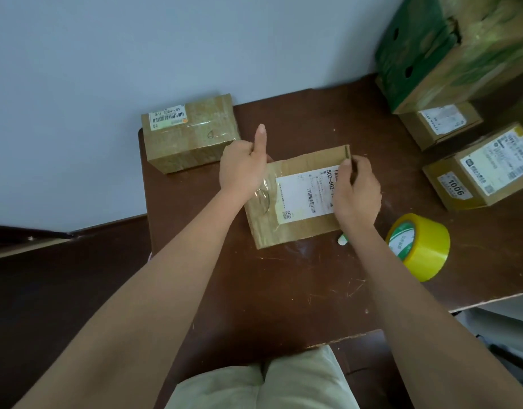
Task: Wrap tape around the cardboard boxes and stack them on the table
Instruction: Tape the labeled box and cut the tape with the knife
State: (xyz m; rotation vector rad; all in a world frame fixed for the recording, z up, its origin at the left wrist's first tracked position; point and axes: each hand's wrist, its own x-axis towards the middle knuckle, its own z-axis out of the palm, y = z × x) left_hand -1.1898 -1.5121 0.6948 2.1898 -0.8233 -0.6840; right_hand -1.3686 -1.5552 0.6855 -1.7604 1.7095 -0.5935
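A flat cardboard box (295, 228) with a white shipping label lies in the middle of the brown table (283, 290). My left hand (242, 166) grips its far left corner with curled fingers, thumb pointing up. My right hand (357, 193) holds the box's right edge, thumb against the raised flap at the far right corner. Clear tape glints on the box's left part. A yellow tape roll (422, 249) stands on the table to the right of my right wrist, untouched. Another box (189, 140), with shiny tape on top, sits at the back left corner.
A small white object (342, 240) lies by my right wrist. At the right stand a labelled box (484, 169), a smaller box (440, 122) behind it, and a large green-printed carton (449, 48) on top. A wall runs along the table's far and left sides.
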